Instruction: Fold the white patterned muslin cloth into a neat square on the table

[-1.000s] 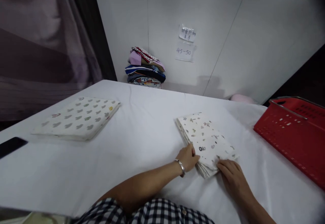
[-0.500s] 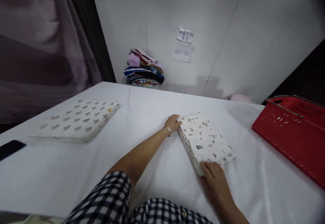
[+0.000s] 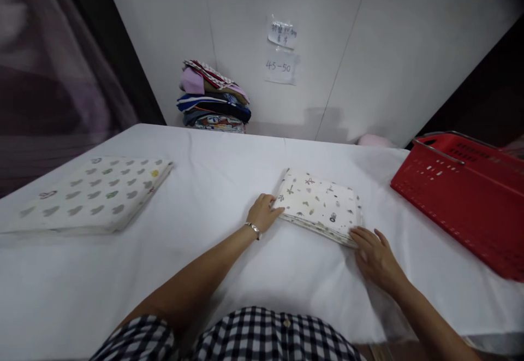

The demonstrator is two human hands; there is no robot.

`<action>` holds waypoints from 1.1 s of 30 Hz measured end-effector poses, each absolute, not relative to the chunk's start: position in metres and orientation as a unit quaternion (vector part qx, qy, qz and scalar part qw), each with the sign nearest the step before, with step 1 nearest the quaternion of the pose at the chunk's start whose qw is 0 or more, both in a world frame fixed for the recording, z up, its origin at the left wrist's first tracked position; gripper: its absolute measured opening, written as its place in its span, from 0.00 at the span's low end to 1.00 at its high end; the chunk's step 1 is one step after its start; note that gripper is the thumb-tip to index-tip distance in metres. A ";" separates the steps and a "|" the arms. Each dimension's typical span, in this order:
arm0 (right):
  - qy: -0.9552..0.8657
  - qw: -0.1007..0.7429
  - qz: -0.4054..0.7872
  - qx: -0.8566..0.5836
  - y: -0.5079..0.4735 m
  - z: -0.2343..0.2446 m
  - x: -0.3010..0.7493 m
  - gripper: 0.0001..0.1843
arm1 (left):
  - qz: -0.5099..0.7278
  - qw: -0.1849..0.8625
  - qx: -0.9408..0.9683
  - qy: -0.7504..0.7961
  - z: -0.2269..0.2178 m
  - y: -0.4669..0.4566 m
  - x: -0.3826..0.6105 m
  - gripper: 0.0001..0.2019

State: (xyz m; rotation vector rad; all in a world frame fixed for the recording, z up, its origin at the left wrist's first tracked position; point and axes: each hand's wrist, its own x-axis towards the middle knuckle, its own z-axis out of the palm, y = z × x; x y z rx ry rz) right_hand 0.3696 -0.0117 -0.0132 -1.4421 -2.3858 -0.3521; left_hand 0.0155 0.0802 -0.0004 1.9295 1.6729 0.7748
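Note:
A folded white cloth (image 3: 317,200) with small printed plants and figures lies on the white-covered table in front of me. My left hand (image 3: 264,212) grips its near left corner, thumb on top; the fingers beneath or behind it are partly hidden. At the near right corner, my right hand (image 3: 374,254) has its fingertips on the cloth's edge, its underside out of sight. The layered folds show along the near edge. Farther left rests another folded cloth (image 3: 98,191), white with grey mushroom-like shapes, apart from both hands.
A red perforated basket (image 3: 458,202) with a metal handle stands on the right of the table (image 3: 204,273). Stacked folded fabrics (image 3: 215,99) sit at the back against the wall, below and left of paper signs (image 3: 281,66). A pinkish rounded thing (image 3: 374,140) shows behind the table's far edge.
The plant-print cloth has been turned counter-clockwise, so its layered edge now faces me. My right hand has swung outward and away with its corner; my left stays at the left corner.

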 end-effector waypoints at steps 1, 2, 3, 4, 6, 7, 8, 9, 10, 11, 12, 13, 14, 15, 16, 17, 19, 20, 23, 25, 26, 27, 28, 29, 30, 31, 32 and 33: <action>-0.833 0.158 -0.113 -0.518 -0.013 -0.011 0.366 0.21 | 0.297 0.209 0.727 0.583 -0.001 0.080 0.015 0.15; -0.826 0.156 -0.103 -0.532 -0.014 -0.008 0.363 0.20 | 0.308 0.182 0.755 0.550 -0.001 0.081 0.016 0.15; -0.818 0.159 -0.095 -0.544 -0.014 -0.005 0.360 0.18 | 0.312 0.157 0.783 0.516 -0.001 0.082 0.017 0.15; -0.810 0.167 -0.089 -0.554 -0.014 -0.003 0.358 0.17 | 0.308 0.138 0.808 0.484 0.000 0.083 0.020 0.15; -0.801 0.182 -0.083 -0.564 -0.011 0.001 0.355 0.16 | 0.285 0.119 0.845 0.436 0.001 0.086 0.026 0.13; -0.801 0.186 -0.080 -0.564 -0.010 0.002 0.354 0.16 | 0.270 0.118 0.859 0.419 0.002 0.088 0.029 0.12; -0.802 0.186 -0.075 -0.563 -0.008 0.003 0.353 0.16 | 0.256 0.119 0.869 0.406 0.003 0.089 0.032 0.11; -0.804 0.185 -0.069 -0.561 -0.006 0.004 0.352 0.16 | 0.244 0.123 0.876 0.397 0.003 0.091 0.034 0.10; -0.807 0.181 -0.064 -0.559 -0.004 0.005 0.351 0.15 | 0.233 0.128 0.880 0.393 0.004 0.092 0.035 0.10; -0.810 0.178 -0.060 -0.556 -0.003 0.006 0.350 0.15 | 0.225 0.133 0.882 0.392 0.004 0.094 0.036 0.09; -0.812 0.175 -0.058 -0.553 -0.002 0.007 0.350 0.15 | 0.219 0.137 0.882 0.393 0.004 0.095 0.036 0.09; -0.815 0.173 -0.056 -0.550 -0.001 0.007 0.349 0.14 | 0.214 0.141 0.882 0.395 0.004 0.096 0.036 0.10; -0.818 0.171 -0.055 -0.546 -0.001 0.008 0.348 0.14 | 0.209 0.143 0.882 0.396 0.004 0.097 0.036 0.10; -0.821 0.170 -0.056 -0.542 0.000 0.008 0.348 0.13 | 0.205 0.143 0.883 0.397 0.004 0.097 0.035 0.10; -0.822 0.170 -0.060 -0.539 0.000 0.008 0.347 0.13 | 0.202 0.140 0.884 0.397 0.004 0.097 0.035 0.11; -0.823 0.172 -0.066 -0.537 0.000 0.008 0.347 0.13 | 0.201 0.136 0.885 0.397 0.004 0.096 0.035 0.11; -0.821 0.182 -0.084 -0.534 -0.002 0.006 0.346 0.14 | 0.211 0.121 0.884 0.400 0.002 0.095 0.035 0.11; -0.818 0.191 -0.095 -0.533 -0.002 0.005 0.346 0.14 | 0.220 0.111 0.882 0.401 0.001 0.094 0.035 0.12; -0.814 0.213 -0.114 -0.529 -0.007 0.000 0.346 0.14 | 0.247 0.084 0.881 0.394 -0.004 0.093 0.034 0.13; -0.819 0.213 -0.109 -0.521 -0.011 -0.003 0.346 0.13 | 0.255 0.076 0.887 0.378 -0.008 0.093 0.033 0.12; -0.822 0.212 -0.105 -0.518 -0.013 -0.004 0.346 0.12 | 0.257 0.074 0.890 0.369 -0.009 0.094 0.032 0.11; -0.825 0.211 -0.101 -0.514 -0.014 -0.005 0.347 0.12 | 0.259 0.073 0.894 0.359 -0.010 0.094 0.031 0.10; -0.826 0.214 -0.100 -0.512 -0.016 -0.006 0.347 0.12 | 0.260 0.072 0.897 0.350 -0.010 0.094 0.030 0.09; -0.827 0.217 -0.101 -0.509 -0.017 -0.008 0.347 0.13 | 0.258 0.069 0.901 0.342 -0.010 0.094 0.028 0.09; -0.828 0.222 -0.104 -0.505 -0.018 -0.009 0.348 0.14 | 0.255 0.065 0.904 0.338 -0.010 0.095 0.027 0.10; -0.828 0.228 -0.108 -0.501 -0.018 -0.012 0.348 0.15 | 0.251 0.057 0.905 0.339 -0.010 0.095 0.025 0.12; -0.826 0.236 -0.115 -0.498 -0.018 -0.015 0.348 0.16 | 0.246 0.046 0.905 0.344 -0.009 0.095 0.024 0.14; -0.824 0.243 -0.124 -0.496 -0.018 -0.018 0.348 0.17 | 0.240 0.035 0.905 0.349 -0.009 0.095 0.023 0.15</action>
